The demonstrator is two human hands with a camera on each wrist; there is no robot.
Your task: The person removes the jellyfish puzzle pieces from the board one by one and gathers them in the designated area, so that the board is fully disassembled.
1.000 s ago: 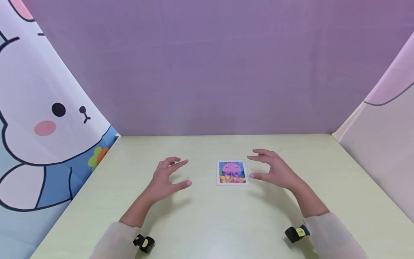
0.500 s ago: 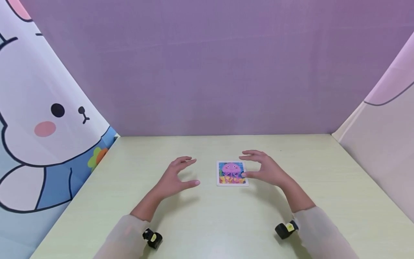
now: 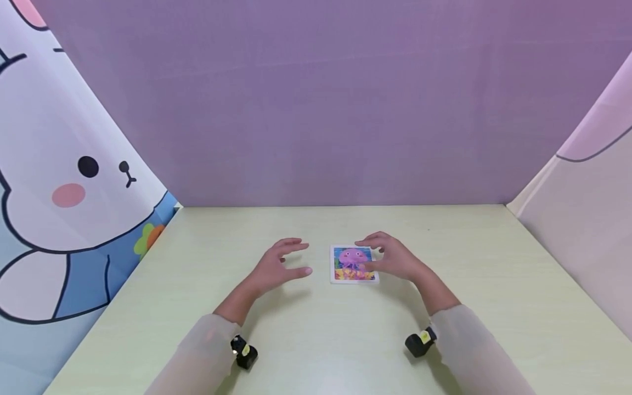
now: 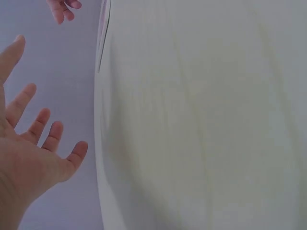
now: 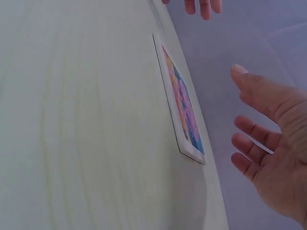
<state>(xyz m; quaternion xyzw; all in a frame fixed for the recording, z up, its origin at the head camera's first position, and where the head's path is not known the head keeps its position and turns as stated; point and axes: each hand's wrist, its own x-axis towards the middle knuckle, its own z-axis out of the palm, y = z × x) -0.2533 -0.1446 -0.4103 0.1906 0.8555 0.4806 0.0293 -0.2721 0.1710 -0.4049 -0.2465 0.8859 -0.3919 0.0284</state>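
Note:
A square white-framed picture board [image 3: 354,281] with a pink jellyfish on it lies flat near the middle of the table. In the right wrist view the same picture board [image 5: 181,105] shows edge-on as a thin slab. My left hand [image 3: 276,267] hovers to its left with fingers spread and thumb apart, touching nothing. Over the board's right side hangs my right hand [image 3: 395,258], its thumb and fingertips covering part of the picture in the head view. From the right wrist, this right hand [image 5: 278,148] appears above the board, apart from it and holding nothing.
The pale wooden table [image 3: 316,334] ends at a purple cloth backdrop [image 3: 316,109]. A cartoon-printed cloth [image 3: 74,164] hangs along the left side, and a pale cloth [image 3: 587,219] along the right. Small black cameras sit at the left wrist [image 3: 244,352] and right wrist [image 3: 421,342].
Both hands have moved inward: the left hand rightward toward the board, the right hand leftward until it is over the board's right side. The picture board has stayed put.

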